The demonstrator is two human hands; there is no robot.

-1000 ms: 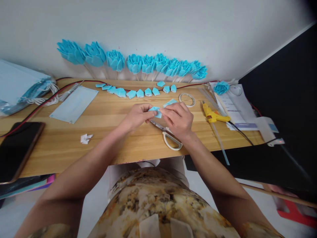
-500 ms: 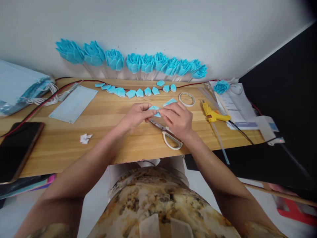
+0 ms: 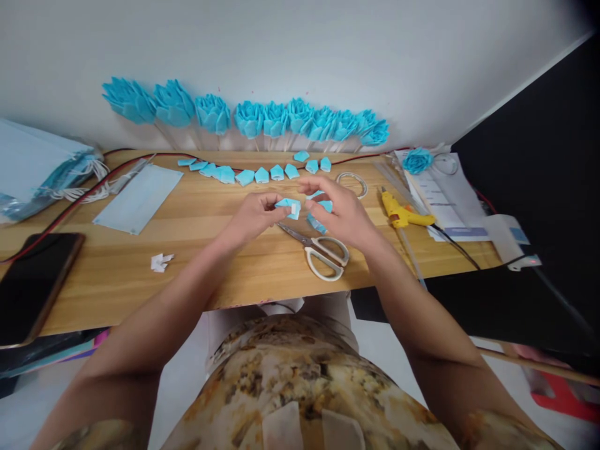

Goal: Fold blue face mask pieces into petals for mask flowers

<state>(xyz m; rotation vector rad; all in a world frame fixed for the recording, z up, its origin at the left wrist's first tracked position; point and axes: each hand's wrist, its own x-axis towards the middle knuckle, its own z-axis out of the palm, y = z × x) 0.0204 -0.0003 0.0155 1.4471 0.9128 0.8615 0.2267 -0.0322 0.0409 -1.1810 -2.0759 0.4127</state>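
Observation:
Between the thumb and fingers of my left hand (image 3: 257, 215) is a small folded blue petal piece (image 3: 285, 204) with a white patch on its face, perhaps tape. My right hand (image 3: 341, 214) hovers just to the right, thumb and fingers apart and nothing between them. Under its fingers more blue pieces (image 3: 320, 217) show, partly covered. White-handled scissors (image 3: 324, 262) lie on the table below both hands, blades toward the left hand. A row of folded blue petals (image 3: 261, 175) stretches across the table beyond the hands.
Blue flowers on sticks (image 3: 248, 119) lean against the wall. A tape roll (image 3: 351, 185) and yellow glue gun (image 3: 403, 214) lie right. Leftward are a flat blue mask (image 3: 140, 197), white scraps (image 3: 162, 262), a phone (image 3: 37, 281) and a bag of masks (image 3: 42, 169).
My right hand has come away from the petal piece, its fingers spreading apart. The white patch on the piece now shows, and the scissors are more fully visible.

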